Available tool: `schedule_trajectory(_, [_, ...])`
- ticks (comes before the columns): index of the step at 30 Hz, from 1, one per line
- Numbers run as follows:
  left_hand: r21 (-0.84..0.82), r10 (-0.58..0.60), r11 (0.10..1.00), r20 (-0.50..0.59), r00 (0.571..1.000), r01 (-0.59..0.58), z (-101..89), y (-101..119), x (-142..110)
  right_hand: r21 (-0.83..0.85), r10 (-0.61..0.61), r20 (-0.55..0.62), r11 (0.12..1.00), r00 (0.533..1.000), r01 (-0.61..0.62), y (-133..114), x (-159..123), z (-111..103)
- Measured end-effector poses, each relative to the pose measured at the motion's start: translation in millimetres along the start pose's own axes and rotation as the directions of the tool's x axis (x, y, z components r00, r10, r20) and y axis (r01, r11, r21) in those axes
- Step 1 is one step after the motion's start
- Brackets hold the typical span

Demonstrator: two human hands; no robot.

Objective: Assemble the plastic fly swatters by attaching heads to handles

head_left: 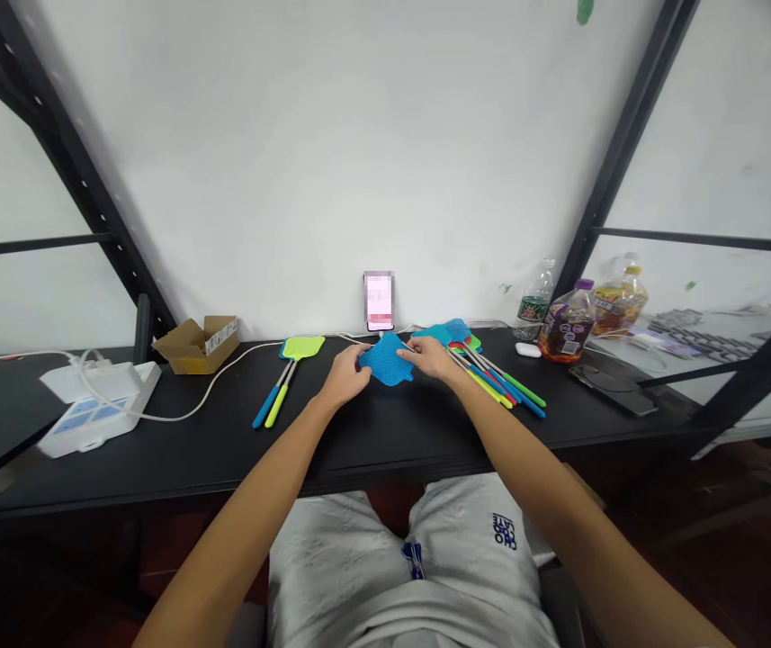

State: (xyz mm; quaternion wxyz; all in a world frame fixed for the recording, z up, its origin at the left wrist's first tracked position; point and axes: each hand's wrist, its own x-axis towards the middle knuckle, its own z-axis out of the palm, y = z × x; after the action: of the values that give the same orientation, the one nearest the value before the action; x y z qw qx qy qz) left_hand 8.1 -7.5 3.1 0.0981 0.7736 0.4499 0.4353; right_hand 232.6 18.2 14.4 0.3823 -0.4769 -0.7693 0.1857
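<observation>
From my remote seat I see the left hand [348, 373] pinching the left edge of a blue perforated fly-swatter head [387, 362] at the centre of the frame, while the right hand [431, 358] pinches its right edge, probably to keep it steady between them (I can't make out its shaft). Left of centre, a lime-green fly swatter [304, 347] overlaps a blue one, handles toward the person; right of centre, a mixed bundle of swatters [507, 388] fans out, perhaps for easy reach. The phone [379, 301] leans upright against the wall [331, 180], presumably for viewing.
</observation>
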Motion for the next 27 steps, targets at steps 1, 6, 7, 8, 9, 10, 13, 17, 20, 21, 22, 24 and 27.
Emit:
schedule_trajectory(1, [-0.072,-0.056,0.996,-0.004,0.998,0.055,0.7,-1,1,0.015,-0.016,-0.001,1.000,1.000,0.016,0,0,1])
schedule_trajectory(6, [-0.369,-0.191,0.905,0.090,0.978,0.211,3.5,-7,3,0.045,-0.082,-0.018,0.996,0.996,0.083,-1,0,5])
schedule_trajectory(7, [-0.401,-0.204,0.888,0.097,0.974,0.226,3.8,-8,4,0.021,-0.086,-0.036,0.996,0.996,0.087,-1,0,5])
schedule_trajectory(8, [-0.432,-0.230,0.867,0.091,0.969,0.247,3.8,-9,5,-0.007,-0.085,-0.056,0.996,0.995,0.084,-1,0,4])
schedule_trajectory(9, [-0.466,-0.266,0.843,0.075,0.961,0.270,3.5,-10,6,-0.032,-0.076,-0.074,0.997,0.994,0.074,-2,1,4])
schedule_trajectory(10, [-0.500,-0.306,0.816,0.055,0.950,0.292,3.0,-11,7,-0.050,-0.063,-0.087,0.997,0.994,0.059,-2,1,3])
schedule_trajectory(13, [-0.592,-0.405,0.735,0.006,0.914,0.330,-0.1,-11,9,-0.073,-0.043,-0.052,0.997,0.998,0.039,-3,0,1])
schedule_trajectory(17, [-0.632,-0.452,0.696,-0.015,0.892,0.342,-4.0,-8,10,-0.081,-0.096,0.036,0.992,0.995,0.099,-3,-2,1])
schedule_trajectory(20, [-0.641,-0.459,0.684,-0.009,0.888,0.347,-4.5,-6,9,-0.068,-0.105,0.037,0.992,0.994,0.107,-3,-3,2])
schedule_trajectory(21, [-0.646,-0.458,0.680,-0.006,0.889,0.346,-4.5,-6,9,-0.065,-0.104,0.034,0.992,0.994,0.106,-3,-3,2])
schedule_trajectory(22, [-0.650,-0.455,0.678,-0.004,0.890,0.344,-4.4,-6,9,-0.062,-0.103,0.032,0.993,0.994,0.105,-3,-3,2])
schedule_trajectory(24, [-0.651,-0.450,0.678,0.001,0.893,0.342,-4.5,-6,10,-0.060,-0.106,0.031,0.992,0.994,0.108,-3,-3,1])
schedule_trajectory(27, [-0.648,-0.447,0.679,0.009,0.894,0.346,-5.4,-6,10,-0.058,-0.116,0.047,0.991,0.992,0.119,-4,-3,0])
